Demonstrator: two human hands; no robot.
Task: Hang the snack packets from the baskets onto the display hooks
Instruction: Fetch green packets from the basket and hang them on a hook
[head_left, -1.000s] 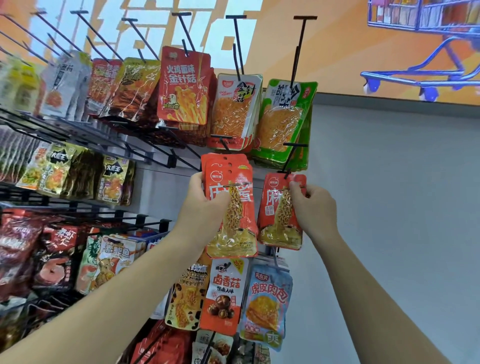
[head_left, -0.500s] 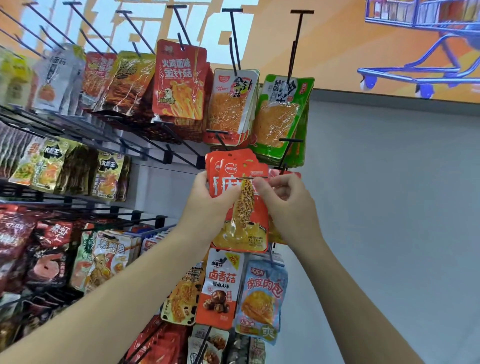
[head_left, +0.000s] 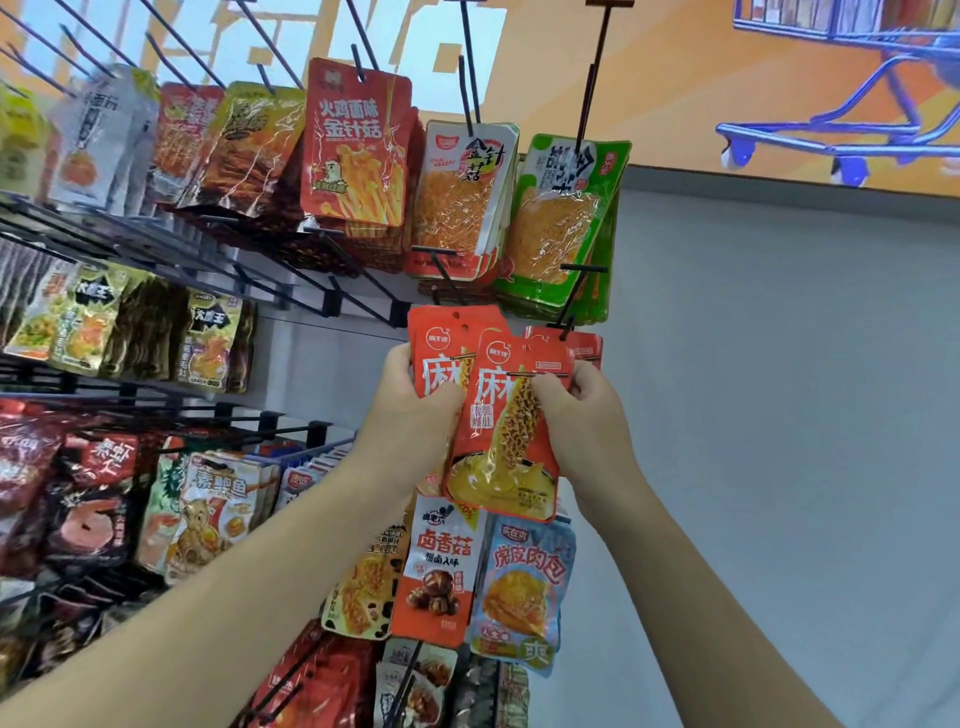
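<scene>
My left hand (head_left: 410, 415) grips a small stack of red-and-yellow noodle snack packets (head_left: 436, 353) at chest height in front of the display rack. My right hand (head_left: 582, 415) pinches the front packet (head_left: 506, 441) of that stack by its right edge, and this packet sits tilted, slid partly off the others. Just above and right, a black display hook (head_left: 571, 306) carries matching red packets (head_left: 587, 345), mostly hidden behind my right hand. No basket is in view.
Rows of black hooks (head_left: 467, 78) hold hanging packets: red (head_left: 356, 145), white-orange (head_left: 460, 197) and green (head_left: 558, 218) above, orange (head_left: 439, 566) and blue (head_left: 522, 582) below. More packets fill the rack at left (head_left: 119, 332). A grey wall (head_left: 779, 415) stands at right.
My right hand left the packets hanging on the right hook, crossed to the stack in my left hand and pulled the front packet sideways off it. The view tilted slightly upward.
</scene>
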